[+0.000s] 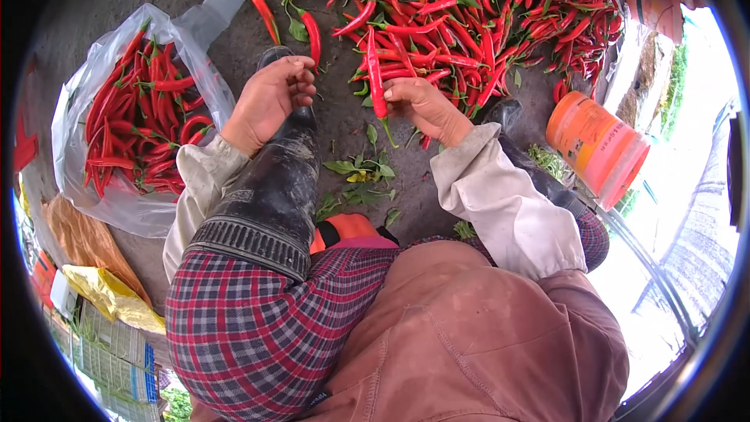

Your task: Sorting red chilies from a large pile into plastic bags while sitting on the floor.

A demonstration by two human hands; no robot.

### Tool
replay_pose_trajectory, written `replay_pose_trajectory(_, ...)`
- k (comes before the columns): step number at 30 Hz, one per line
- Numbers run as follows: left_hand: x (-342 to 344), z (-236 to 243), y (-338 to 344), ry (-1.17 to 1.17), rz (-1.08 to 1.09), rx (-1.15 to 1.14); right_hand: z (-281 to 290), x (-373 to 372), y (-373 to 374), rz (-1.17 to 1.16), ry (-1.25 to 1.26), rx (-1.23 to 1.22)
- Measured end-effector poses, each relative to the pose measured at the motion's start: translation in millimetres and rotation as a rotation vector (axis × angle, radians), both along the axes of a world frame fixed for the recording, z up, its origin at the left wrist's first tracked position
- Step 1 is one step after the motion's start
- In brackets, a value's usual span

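Clear plastic bag (139, 212): spread open on the ground (337, 121), holding red peppers (156, 105).
Left hand (273, 98): half open over the black boot (266, 203), fingers loosely curled.
Single pepper (375, 78): between the hands, stem toward the wearer.
Right hand (428, 109): pinching that pepper near its stem.
Pepper pile (469, 39): beyond this hand.
Orange bucket (598, 144): tilted, rightmost.

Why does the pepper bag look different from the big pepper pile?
The plastic bag wraps its peppers in see-through plastic, while the pepper pile lies loose on the grey ground. The bag's peppers are bunched together; the pile spreads wider and looks bigger. The bag is beside the left sleeve, but the pile is close to the right hand. Both have long red peppers with green stems.
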State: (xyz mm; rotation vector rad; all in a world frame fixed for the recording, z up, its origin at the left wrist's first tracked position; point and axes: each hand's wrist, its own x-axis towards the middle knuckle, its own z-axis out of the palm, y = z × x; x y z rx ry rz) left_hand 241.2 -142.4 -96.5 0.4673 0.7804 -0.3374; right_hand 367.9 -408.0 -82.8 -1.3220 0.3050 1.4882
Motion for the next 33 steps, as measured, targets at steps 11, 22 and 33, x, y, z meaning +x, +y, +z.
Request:
replay_pose_trajectory(11,8.8,13.1,-11.7,-0.131,-0.435,0.018,3.5,-26.7,39.4,-0.062,0.210,0.203)
replay_pose_trajectory(22,7.2,12.2,-7.8,-0.061,-0.333,0.173,-32.4,-10.0,3.0,0.534,-0.851,-0.210)
replay_pose_trajectory(33,8.4,7.8,-9.9,-0.022,-0.203,0.161,-29.4,92.7,-37.2,0.780,-1.645,-0.257)
